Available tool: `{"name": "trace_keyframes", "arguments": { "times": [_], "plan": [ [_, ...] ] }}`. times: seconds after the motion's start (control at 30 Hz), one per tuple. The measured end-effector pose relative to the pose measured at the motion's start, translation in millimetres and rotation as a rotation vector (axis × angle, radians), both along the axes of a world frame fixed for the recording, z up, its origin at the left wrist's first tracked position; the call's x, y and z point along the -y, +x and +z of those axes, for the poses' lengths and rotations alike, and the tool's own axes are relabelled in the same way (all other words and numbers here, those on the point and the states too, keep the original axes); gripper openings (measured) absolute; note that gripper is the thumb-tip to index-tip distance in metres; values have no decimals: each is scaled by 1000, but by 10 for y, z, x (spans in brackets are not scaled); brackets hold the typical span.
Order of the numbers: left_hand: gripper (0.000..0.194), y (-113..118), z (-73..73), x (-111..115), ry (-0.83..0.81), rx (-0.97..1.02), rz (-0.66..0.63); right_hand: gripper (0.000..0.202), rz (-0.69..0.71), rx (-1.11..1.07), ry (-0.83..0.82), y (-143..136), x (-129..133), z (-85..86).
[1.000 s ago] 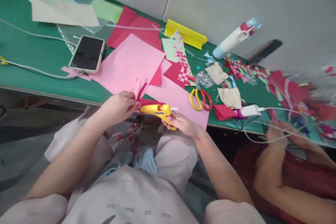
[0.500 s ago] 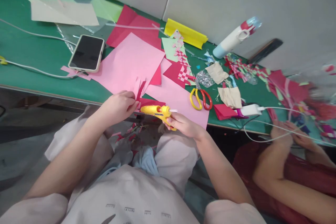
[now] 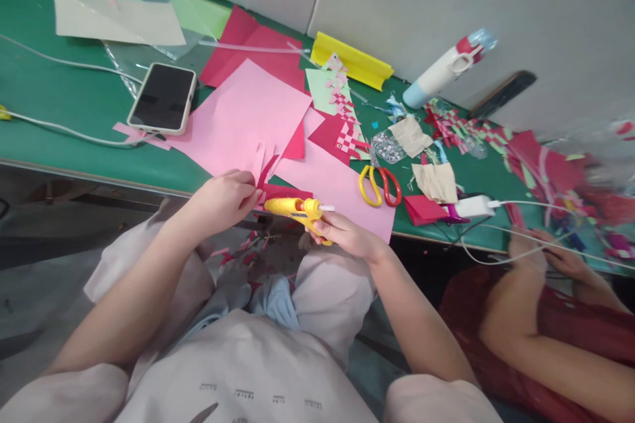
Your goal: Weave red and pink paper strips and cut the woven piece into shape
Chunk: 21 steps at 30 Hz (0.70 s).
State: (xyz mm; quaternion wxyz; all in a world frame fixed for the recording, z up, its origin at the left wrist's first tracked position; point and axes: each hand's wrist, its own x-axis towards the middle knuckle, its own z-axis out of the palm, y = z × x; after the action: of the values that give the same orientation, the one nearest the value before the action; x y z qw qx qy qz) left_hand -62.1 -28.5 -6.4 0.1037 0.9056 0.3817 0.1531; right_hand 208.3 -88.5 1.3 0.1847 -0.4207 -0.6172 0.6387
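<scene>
My left hand point(image 3: 228, 201) is closed on several pink and red paper strips point(image 3: 266, 172), whose ends stick up past the fingers. In my right hand point(image 3: 342, 232) is a yellow hot glue gun point(image 3: 292, 207), gripped by its handle, with a pale glue stick poking out of its back end. The gun's nozzle points left and lies close to my left fingertips; whether it touches the strips I cannot tell. Behind the gun lies a red paper piece point(image 3: 290, 193) at the table's edge. Large pink paper sheets point(image 3: 248, 112) spread out beyond both hands.
Scissors point(image 3: 380, 185) with yellow and red handles lie right of centre. A phone point(image 3: 163, 99) rests at left. Small cloth pouches point(image 3: 434, 182), a white plug block point(image 3: 473, 207) with cables and a bottle point(image 3: 444, 69) are at right. A co-worker's hands point(image 3: 546, 251) work at far right.
My hands and the glue gun stay almost in place. The dark red strip's tip leans slightly further right. The co-worker's hands have shifted a little.
</scene>
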Motion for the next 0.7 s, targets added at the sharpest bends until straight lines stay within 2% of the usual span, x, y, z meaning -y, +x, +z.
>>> {"name": "trace_keyframes", "arguments": {
  "times": [0.17,0.4,0.7],
  "plan": [
    [42,-5,-9,-3,9,-6,-1,37,-8,19,19,-6,-1,2],
    [42,-4,3,-5,10,-16,-3,37,-24,-11,-57,-39,13,11],
    [43,3,13,-1,1,-7,-4,41,-45,-10,-25,-11,12,-41]
  ]
}}
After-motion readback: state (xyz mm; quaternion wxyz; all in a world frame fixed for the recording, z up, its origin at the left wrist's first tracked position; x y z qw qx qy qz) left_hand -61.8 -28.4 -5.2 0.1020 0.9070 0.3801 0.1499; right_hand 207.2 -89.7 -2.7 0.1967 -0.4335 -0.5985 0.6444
